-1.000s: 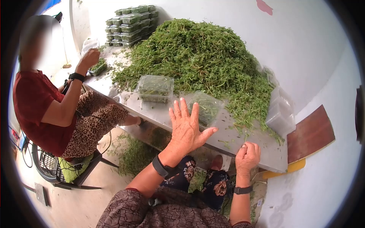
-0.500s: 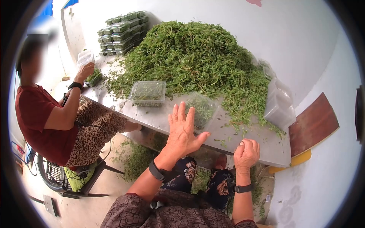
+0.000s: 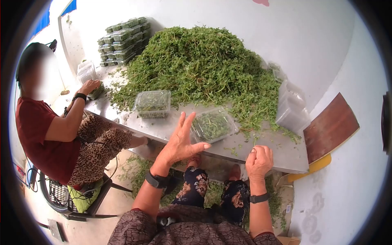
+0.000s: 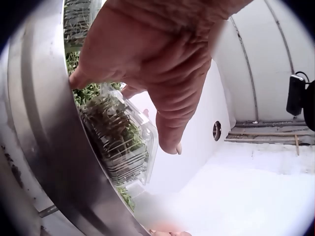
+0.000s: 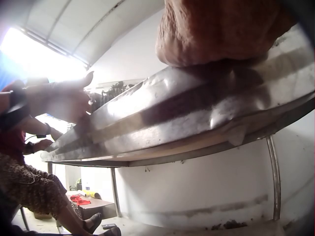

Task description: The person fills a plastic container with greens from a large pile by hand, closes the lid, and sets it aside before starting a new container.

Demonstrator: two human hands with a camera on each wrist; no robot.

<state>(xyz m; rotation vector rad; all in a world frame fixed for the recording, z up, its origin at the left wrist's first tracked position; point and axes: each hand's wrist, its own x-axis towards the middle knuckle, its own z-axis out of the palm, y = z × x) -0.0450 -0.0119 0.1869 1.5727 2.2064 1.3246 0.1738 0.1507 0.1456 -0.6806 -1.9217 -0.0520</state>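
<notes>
No readable text in any view

From where I sat at the feeds, I could read no words, numbers, brands or signs. The head view showed a small pale rectangle like a label low at the right; it was too small for me to make out print, and I could not tell what it stood on. A pinkish-red shape showed on the white wall, cut off by the top edge of the view, and I found no letters in it. Grey rounded marks low on the right-hand wall gave me nothing legible either.
</notes>
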